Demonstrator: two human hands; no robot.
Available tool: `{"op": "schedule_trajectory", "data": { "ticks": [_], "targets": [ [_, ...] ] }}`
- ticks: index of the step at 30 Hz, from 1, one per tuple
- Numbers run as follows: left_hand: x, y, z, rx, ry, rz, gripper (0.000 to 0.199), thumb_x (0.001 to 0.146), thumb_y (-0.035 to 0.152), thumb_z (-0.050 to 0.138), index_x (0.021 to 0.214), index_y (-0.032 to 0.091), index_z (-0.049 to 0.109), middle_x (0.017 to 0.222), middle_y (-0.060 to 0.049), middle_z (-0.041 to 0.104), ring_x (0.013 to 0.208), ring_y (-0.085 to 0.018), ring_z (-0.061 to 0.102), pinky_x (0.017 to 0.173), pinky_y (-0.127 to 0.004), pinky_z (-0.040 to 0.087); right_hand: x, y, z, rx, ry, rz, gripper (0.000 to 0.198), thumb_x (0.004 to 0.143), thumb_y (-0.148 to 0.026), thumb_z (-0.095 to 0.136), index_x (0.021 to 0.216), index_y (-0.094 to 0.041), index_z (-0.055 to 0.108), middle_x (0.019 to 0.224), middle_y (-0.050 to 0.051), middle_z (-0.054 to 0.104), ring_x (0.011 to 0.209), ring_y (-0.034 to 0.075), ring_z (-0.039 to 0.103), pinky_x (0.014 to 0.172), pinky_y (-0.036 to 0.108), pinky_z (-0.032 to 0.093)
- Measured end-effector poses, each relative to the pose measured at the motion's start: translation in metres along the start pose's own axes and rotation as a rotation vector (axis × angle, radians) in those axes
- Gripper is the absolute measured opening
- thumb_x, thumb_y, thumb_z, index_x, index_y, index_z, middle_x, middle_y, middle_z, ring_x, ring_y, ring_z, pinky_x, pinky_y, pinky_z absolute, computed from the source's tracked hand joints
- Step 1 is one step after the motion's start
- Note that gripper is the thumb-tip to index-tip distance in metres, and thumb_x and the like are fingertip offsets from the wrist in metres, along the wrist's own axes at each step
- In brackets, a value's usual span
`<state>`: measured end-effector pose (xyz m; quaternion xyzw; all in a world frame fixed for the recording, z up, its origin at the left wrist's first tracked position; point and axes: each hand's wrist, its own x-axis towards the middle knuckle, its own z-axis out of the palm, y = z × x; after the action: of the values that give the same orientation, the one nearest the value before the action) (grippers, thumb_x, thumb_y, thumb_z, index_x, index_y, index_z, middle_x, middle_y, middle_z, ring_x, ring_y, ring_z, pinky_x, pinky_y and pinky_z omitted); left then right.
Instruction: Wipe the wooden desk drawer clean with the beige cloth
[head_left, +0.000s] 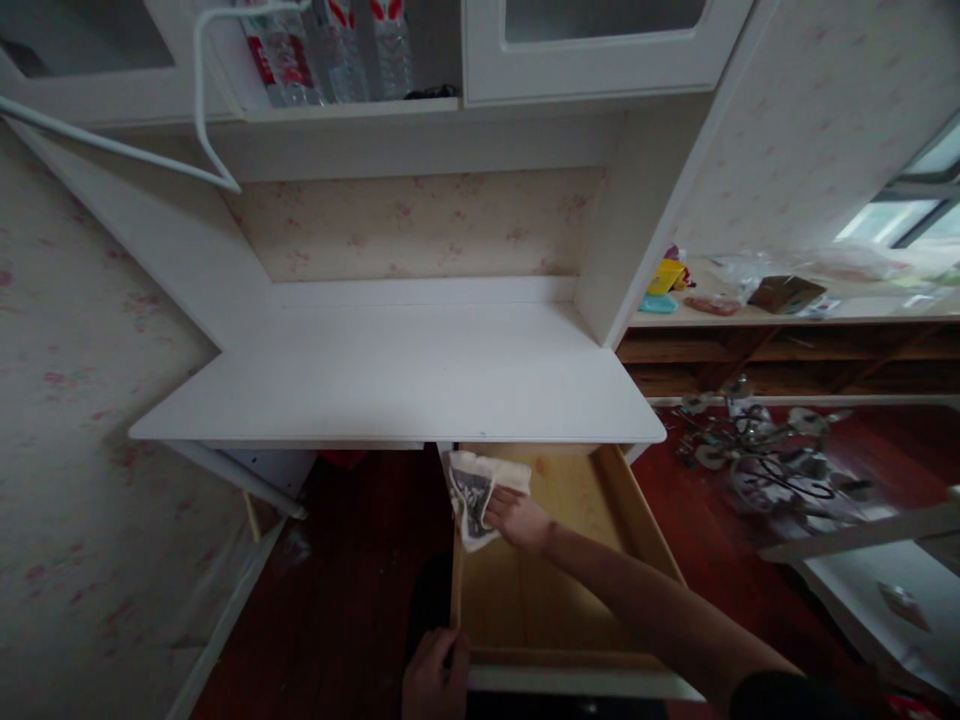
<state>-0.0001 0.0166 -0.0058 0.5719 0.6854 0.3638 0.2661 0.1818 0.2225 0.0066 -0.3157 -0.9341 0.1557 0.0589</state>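
Observation:
A pale wooden drawer (637, 520) stands pulled out from under a white desk (390, 380). My right hand (517, 520) reaches into it and presses a white cloth (472, 490) with dark patches against the drawer's left inner side, near the back. My left hand (435, 675) grips the drawer's front left corner at the bottom of the view. The drawer's floor looks bare apart from the cloth.
Water bottles (330, 50) stand on the shelf above the desk, beside a white cabinet door (600, 60). A cluttered wooden shelf (787, 310) runs along the right. A metal light fitting (757, 450) lies on the dark red floor at the right.

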Motion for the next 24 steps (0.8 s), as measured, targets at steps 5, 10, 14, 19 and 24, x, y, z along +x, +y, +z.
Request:
{"op": "schedule_trajectory", "data": {
  "ticks": [5,10,14,19,24],
  "targets": [
    [0.001,0.005,-0.004,0.027,-0.042,-0.022,0.040,0.086,0.050,0.044,0.071,0.021,0.068,0.071,-0.005,0.067,0.068,-0.014,0.063,0.063,-0.021,0.049,-0.014,0.047,-0.002,-0.388,-0.031,-0.014,0.024,0.092,-0.017,0.042,0.099,-0.019,0.065,0.117,0.008,0.061,0.122,0.024,0.042,0.107,0.047,0.023],
    [0.002,0.011,-0.006,0.026,-0.049,-0.046,0.038,0.085,0.048,0.045,0.073,0.021,0.069,0.075,-0.005,0.068,0.071,-0.015,0.064,0.065,-0.022,0.050,-0.039,0.082,-0.018,-0.451,-0.107,0.267,0.028,0.091,-0.016,0.040,0.105,-0.015,0.064,0.113,0.014,0.063,0.110,0.026,0.051,0.097,0.045,0.032],
    [0.003,0.016,-0.008,0.009,-0.042,-0.057,0.037,0.084,0.048,0.046,0.073,0.022,0.070,0.075,-0.005,0.069,0.069,-0.015,0.065,0.063,-0.021,0.050,-0.081,0.095,-0.039,-0.473,-0.139,0.428,0.028,0.087,-0.011,0.041,0.103,-0.012,0.065,0.103,0.018,0.066,0.100,0.029,0.058,0.090,0.049,0.035],
    [0.003,0.022,-0.012,0.022,-0.034,-0.026,0.038,0.084,0.049,0.047,0.073,0.021,0.070,0.075,-0.006,0.069,0.068,-0.015,0.065,0.062,-0.020,0.049,-0.114,0.075,-0.052,-0.436,-0.220,0.452,0.029,0.085,-0.011,0.044,0.105,-0.019,0.064,0.103,0.013,0.067,0.097,0.027,0.061,0.090,0.047,0.038],
    [0.001,0.026,-0.014,0.012,-0.033,-0.028,0.037,0.084,0.049,0.047,0.075,0.021,0.071,0.077,-0.006,0.070,0.071,-0.015,0.066,0.064,-0.019,0.050,-0.149,0.033,-0.035,-0.259,-0.398,0.521,0.040,0.073,-0.010,0.053,0.111,-0.021,0.063,0.100,0.014,0.068,0.090,0.029,0.065,0.074,0.038,0.048]
  ]
}}
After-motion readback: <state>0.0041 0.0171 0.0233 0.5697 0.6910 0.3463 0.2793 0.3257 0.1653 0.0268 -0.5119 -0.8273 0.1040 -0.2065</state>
